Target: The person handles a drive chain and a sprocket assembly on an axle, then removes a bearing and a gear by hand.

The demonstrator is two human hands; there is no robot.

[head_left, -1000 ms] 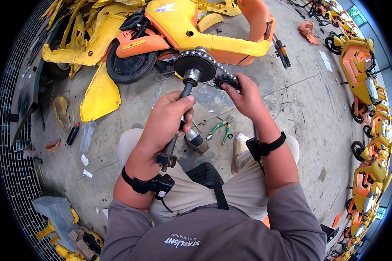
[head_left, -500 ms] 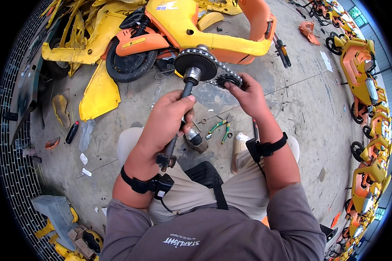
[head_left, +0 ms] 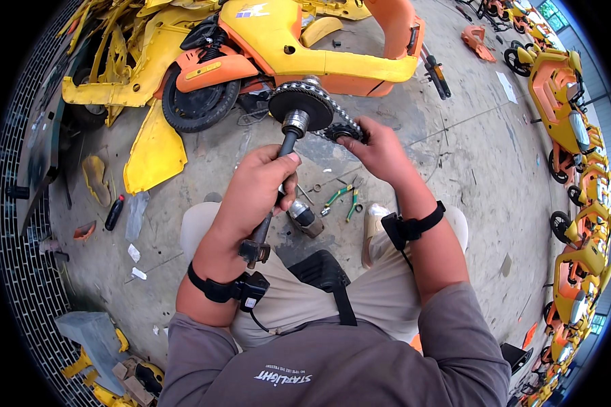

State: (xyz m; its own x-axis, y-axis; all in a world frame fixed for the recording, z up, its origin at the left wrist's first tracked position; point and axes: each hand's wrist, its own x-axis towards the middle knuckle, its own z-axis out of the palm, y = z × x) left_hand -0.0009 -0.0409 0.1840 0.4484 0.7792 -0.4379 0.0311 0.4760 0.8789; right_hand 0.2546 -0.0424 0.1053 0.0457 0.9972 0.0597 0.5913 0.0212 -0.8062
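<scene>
My left hand [head_left: 258,186] is closed round a dark metal shaft [head_left: 287,142]. The shaft bears a large black sprocket [head_left: 285,102] and a silver collar [head_left: 296,122] at its upper end, and a dark clamp-like fitting [head_left: 254,253] at its lower end. A chain [head_left: 336,105] runs from the large sprocket to a small black sprocket [head_left: 338,132], which my right hand [head_left: 373,149] grips between thumb and fingers. On the floor below my hands lie green-handled pliers [head_left: 336,195], small metal tools, and a cylindrical tool [head_left: 305,219] with a silver end.
A yellow and orange scooter body [head_left: 326,64] and stacked yellow panels [head_left: 115,61] lie ahead. Parked scooters [head_left: 553,102] line the right side. A brick wall [head_left: 20,224], a dark bottle [head_left: 114,212] and a grey block [head_left: 88,346] are at the left. Between my knees is a black pad [head_left: 312,271].
The small sprocket and my right hand shifted right, then back left and slightly down, bringing the chain along. The large sprocket sits slightly further left. The background has shifted slightly up in the picture.
</scene>
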